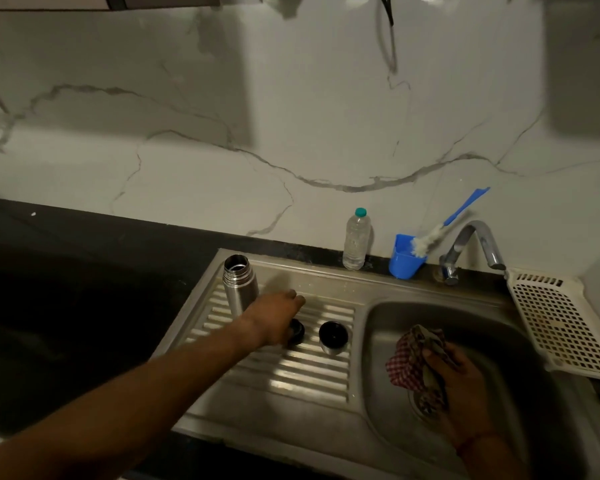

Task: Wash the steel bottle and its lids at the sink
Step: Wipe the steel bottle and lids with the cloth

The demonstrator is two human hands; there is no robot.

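Observation:
An uncapped steel bottle [239, 284] stands upright at the back left of the ribbed drainboard [309, 372]. My left hand [274, 315] reaches over the drainboard with its fingers around a small black inner lid [297, 332] that rests on the ribs. Just to the right, the steel cup lid [333, 337] sits with its dark hollow facing up. Over the sink basin [482, 327], my right hand [461, 386] grips a bunched red-and-white checked cloth [413, 358].
A curved tap [475, 247] rises behind the basin. Beside it a blue cup [404, 259] holds a blue-handled bottle brush [440, 228], and a clear plastic bottle [355, 240] stands against the wall. A white perforated basket [561, 320] lies at the right. Dark countertop extends left.

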